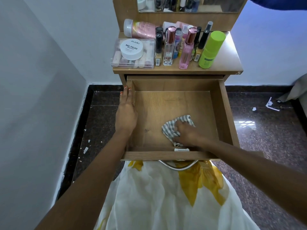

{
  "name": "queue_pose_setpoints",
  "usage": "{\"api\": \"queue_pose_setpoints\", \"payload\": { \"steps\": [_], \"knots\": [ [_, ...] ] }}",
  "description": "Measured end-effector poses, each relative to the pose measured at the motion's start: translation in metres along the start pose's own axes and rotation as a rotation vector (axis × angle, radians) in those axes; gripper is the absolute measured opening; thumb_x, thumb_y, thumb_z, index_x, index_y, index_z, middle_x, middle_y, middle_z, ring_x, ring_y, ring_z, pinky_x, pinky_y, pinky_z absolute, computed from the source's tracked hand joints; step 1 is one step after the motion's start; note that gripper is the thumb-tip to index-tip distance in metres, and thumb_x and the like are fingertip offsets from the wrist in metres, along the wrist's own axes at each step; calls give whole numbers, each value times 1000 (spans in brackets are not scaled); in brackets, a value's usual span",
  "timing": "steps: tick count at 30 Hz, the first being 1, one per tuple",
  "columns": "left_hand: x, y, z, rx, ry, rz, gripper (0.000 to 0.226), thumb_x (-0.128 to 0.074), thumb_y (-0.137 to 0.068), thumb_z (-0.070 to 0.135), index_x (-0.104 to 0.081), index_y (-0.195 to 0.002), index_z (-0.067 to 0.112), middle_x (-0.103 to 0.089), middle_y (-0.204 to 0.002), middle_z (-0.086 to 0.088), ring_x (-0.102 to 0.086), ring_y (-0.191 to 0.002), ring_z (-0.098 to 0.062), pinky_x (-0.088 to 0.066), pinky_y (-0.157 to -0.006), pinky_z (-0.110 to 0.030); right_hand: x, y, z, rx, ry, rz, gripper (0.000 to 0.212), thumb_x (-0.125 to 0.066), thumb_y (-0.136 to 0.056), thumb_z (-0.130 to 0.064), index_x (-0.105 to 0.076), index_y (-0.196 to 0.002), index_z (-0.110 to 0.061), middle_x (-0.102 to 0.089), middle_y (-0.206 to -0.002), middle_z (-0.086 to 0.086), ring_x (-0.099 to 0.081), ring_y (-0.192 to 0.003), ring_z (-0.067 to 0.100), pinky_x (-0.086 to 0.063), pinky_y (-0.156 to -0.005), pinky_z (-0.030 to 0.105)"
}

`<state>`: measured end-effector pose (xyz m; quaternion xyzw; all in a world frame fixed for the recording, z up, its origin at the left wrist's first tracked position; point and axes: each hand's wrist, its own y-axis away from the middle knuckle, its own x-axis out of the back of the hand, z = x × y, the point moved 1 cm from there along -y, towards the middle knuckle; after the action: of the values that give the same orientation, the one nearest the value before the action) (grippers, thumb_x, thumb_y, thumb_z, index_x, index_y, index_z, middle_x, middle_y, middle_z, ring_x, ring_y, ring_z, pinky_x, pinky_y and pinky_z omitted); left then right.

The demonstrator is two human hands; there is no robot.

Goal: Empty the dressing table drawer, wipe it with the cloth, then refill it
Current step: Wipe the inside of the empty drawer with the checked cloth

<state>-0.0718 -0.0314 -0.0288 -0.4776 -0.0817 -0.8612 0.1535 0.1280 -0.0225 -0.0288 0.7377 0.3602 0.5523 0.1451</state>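
Observation:
The wooden drawer (222, 103) of the dressing table stands pulled out, and nothing but the cloth lies inside it. A grey-and-white checked cloth (171, 128) sits bunched on the drawer floor near the front right. My right hand (187, 133) grips the cloth and presses it against the floor. My left hand (126, 112) rests flat along the drawer's left wall, fingers straight, thumb side inside the drawer. On the tabletop (229, 55) above stand several cosmetics: a clear box with a nail polish remover tub (132, 48), perfume bottles (186, 48), a green bottle (211, 48).
A white wall rises at the left and a mirror (187, 4) above the tabletop. Dark granite floor surrounds the table, with paper scraps (270, 105) at the right. The drawer's metal handle (178, 165) hangs over my white-and-yellow garment.

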Motion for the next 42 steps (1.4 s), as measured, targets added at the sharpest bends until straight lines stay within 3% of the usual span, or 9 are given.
{"api": "queue_pose_setpoints", "payload": {
  "steps": [10,14,18,25,31,36,42],
  "knots": [
    [-1,-1,-2,-4,10,1,63,-34,-92,-10,-17,-149,13,-6,-159,0,-11,-147,-19,-44,-104,-42,15,11,53,-284,93,30,56,-52,-91,-20,-21,-136,-6,-45,-133,20,-52,-117,34,-45,-90,39],
    [-1,-1,-3,-6,16,2,64,-34,-93,-9,-17,-149,15,-6,-159,1,-12,-146,-18,-43,-105,-38,9,5,50,-324,106,148,53,-42,-96,-15,-15,-140,-5,-47,-131,21,-55,-113,37,-48,-86,43],
    [-1,-2,-4,-17,22,0,62,-34,-93,-8,-17,-149,14,-7,-159,-1,-14,-146,-21,-45,-103,-42,28,-8,50,-307,155,311,47,-36,-99,-19,-18,-139,-1,-60,-116,23,-62,-99,34,-48,-80,41],
    [1,-1,-3,-19,22,-7,63,-33,-93,-8,-16,-149,15,-5,-159,2,-11,-146,-18,-47,-100,-36,67,-52,46,-277,274,380,48,-32,-99,-17,-16,-142,-2,-47,-132,27,-54,-113,40,-44,-88,45],
    [0,-2,-3,-15,14,-4,63,-33,-93,-9,-16,-149,14,-6,-159,1,-17,-145,-20,-46,-102,-38,69,-55,51,-190,341,423,47,-31,-99,-20,-18,-142,-6,-46,-133,25,-57,-108,40,-46,-78,43],
    [0,-1,-1,-10,12,-6,64,-33,-92,-10,-15,-149,13,-6,-159,0,-11,-147,-20,-44,-104,-40,62,-59,37,-151,325,390,53,-38,-98,-22,-16,-141,-4,-36,-142,23,-52,-116,41,-47,-84,45],
    [2,-2,1,-5,6,-10,61,-30,-94,-7,-14,-149,15,-4,-159,2,-4,-147,-17,-41,-103,-35,40,-83,-32,66,222,369,47,-42,-95,-20,-27,-137,-5,-35,-142,21,-46,-123,37,-38,-97,42]
  ]
}}
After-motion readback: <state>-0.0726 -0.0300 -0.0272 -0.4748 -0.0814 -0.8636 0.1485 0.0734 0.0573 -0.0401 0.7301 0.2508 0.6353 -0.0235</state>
